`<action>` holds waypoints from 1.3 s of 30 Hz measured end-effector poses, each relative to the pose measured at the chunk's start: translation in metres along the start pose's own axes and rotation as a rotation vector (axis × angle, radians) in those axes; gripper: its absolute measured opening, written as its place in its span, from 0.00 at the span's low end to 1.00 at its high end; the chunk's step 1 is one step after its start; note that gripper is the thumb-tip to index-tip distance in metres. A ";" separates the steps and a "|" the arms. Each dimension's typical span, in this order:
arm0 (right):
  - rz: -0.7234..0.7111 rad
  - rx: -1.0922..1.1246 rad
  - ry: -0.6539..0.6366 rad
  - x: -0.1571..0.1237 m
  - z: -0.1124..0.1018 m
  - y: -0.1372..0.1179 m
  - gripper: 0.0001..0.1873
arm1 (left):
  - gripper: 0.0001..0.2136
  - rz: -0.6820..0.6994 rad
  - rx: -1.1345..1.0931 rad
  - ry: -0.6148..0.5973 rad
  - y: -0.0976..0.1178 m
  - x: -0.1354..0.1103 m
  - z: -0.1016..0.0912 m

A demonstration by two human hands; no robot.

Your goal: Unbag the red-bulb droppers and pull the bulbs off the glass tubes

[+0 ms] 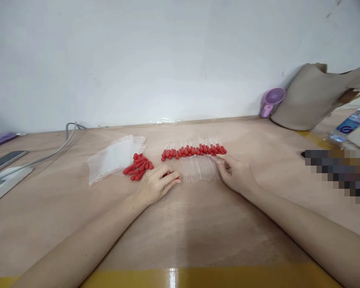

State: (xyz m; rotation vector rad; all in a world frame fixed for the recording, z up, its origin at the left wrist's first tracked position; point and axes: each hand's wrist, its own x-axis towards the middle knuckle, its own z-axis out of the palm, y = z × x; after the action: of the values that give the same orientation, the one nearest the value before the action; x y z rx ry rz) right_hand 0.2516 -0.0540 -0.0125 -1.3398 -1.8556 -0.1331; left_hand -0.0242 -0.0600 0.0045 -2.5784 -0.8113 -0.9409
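Observation:
My left hand (159,183) is closed, its fingers pinching a red rubber bulb (177,178) that shows only in part. Just left of it lies a loose pile of similar red rubber bulbs (141,166). My right hand (235,173) is closed at the right end of a row of clear thin tubes (198,170), with thumb and fingers around a clear tube (214,159). Behind that row, several droppers (195,150) lie side by side, red bulbs toward me and clear stems toward the wall.
Clear plastic bags (108,160) are stacked left of the bulbs. A grey cable (57,150), a phone (7,160) and a white box (12,184) lie far left. A purple fan (271,102), beige bag (306,98) and bottle (348,124) stand back right.

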 end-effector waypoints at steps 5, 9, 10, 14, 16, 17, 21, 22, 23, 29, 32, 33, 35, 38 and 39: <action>0.040 -0.020 -0.047 0.000 -0.004 -0.005 0.12 | 0.10 -0.165 -0.115 0.037 0.003 0.006 -0.008; -0.020 -0.026 -0.028 0.001 0.002 -0.011 0.12 | 0.12 -0.327 -0.081 0.040 -0.001 0.023 -0.026; -0.048 -0.045 -0.022 0.001 0.004 -0.012 0.12 | 0.12 -0.358 -0.066 0.051 -0.004 0.026 -0.031; -0.168 -0.168 -0.003 0.003 0.012 -0.015 0.12 | 0.12 -0.490 -0.015 0.102 -0.028 0.032 -0.052; -0.206 -0.218 0.002 0.005 0.013 -0.017 0.12 | 0.12 -0.586 -0.002 0.084 -0.039 0.033 -0.063; -0.221 -0.233 0.005 0.005 0.013 -0.018 0.12 | 0.13 -0.638 0.000 0.060 -0.045 0.033 -0.069; -0.261 -0.233 -0.007 0.006 0.011 -0.021 0.11 | 0.15 -0.777 -0.031 -0.017 -0.060 0.034 -0.088; -0.266 -0.224 -0.021 0.006 0.011 -0.022 0.11 | 0.15 -0.787 -0.049 -0.029 -0.064 0.033 -0.092; -0.271 -0.216 -0.039 0.005 0.011 -0.023 0.10 | 0.15 -0.795 -0.066 -0.046 -0.067 0.032 -0.096; -0.255 -0.149 -0.149 0.003 0.008 -0.022 0.15 | 0.14 -0.785 -0.178 -0.383 -0.079 0.028 -0.112; -0.258 -0.119 -0.189 0.003 0.007 -0.020 0.17 | 0.12 -0.837 -0.172 -0.582 -0.075 0.030 -0.115; -0.262 -0.116 -0.194 0.003 0.007 -0.020 0.17 | 0.11 -0.858 -0.145 -0.615 -0.074 0.031 -0.115; -0.275 -0.113 -0.193 0.002 0.007 -0.019 0.17 | 0.10 -0.885 -0.096 -0.642 -0.074 0.030 -0.113; -0.284 -0.107 -0.181 0.002 0.007 -0.019 0.18 | 0.10 -0.877 -0.130 -0.724 -0.082 0.023 -0.110; -0.284 -0.104 -0.180 0.002 0.007 -0.018 0.18 | 0.10 -0.865 -0.162 -0.764 -0.085 0.021 -0.108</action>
State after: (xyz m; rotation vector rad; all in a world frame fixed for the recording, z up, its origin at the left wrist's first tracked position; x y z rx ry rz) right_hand 0.2325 -0.0569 -0.0088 -1.1819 -2.2129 -0.2666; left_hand -0.1160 -0.0295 0.1052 -2.7135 -2.2335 -0.1009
